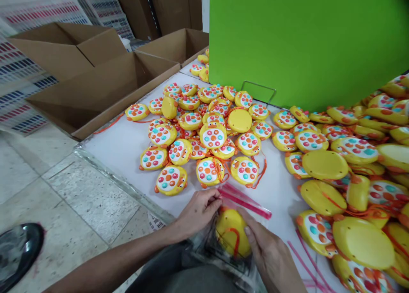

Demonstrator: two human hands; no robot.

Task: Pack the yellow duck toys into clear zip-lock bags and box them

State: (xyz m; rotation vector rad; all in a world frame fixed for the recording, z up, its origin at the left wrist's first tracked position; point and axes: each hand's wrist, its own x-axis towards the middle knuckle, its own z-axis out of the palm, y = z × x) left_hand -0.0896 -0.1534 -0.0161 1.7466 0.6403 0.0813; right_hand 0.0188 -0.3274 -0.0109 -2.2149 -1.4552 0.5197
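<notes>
Left hand: in the head view, thumb and fingertips pinched on the upper edge of a clear bag, near its pink strip.
Right hand: clamped on the bag's side, thumb over its edge, a little apart from the left.
Toy: inside the bag, between the hands, plain yellow side up, orange cord across it.
Table: two heaps of similar toys, middle heap and right heap.
Board: green, upright behind the heaps.
Carton: open, along the table's left edge.
</notes>
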